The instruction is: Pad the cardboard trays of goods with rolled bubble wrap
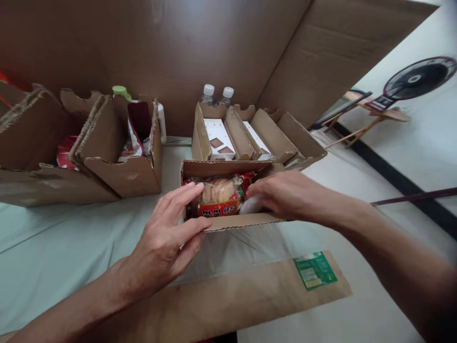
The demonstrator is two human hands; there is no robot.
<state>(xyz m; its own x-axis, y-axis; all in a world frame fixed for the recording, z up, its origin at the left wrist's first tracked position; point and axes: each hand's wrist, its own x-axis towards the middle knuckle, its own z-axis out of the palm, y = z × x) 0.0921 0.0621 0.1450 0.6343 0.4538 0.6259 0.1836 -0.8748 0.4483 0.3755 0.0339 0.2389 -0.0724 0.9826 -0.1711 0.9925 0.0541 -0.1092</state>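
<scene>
A small open cardboard box (228, 167) sits in the middle of the table. Inside it lies a clear snack bag with a red label (219, 195), showing round crackers. My left hand (167, 233) grips the box's front left corner, thumb along the front wall and fingers over the rim touching the bag. My right hand (285, 195) reaches into the box from the right, fingers curled down on the bag's right end and a pale wrapped item (250, 206).
Behind stands a box with white cartons (218, 138) and two capped water bottles (208, 94). At left are two larger open boxes (121, 162) with red packets and a green-capped bottle (121, 91). A flat cardboard sheet with a green label (314, 270) lies in front. Tall cardboard walls rise behind.
</scene>
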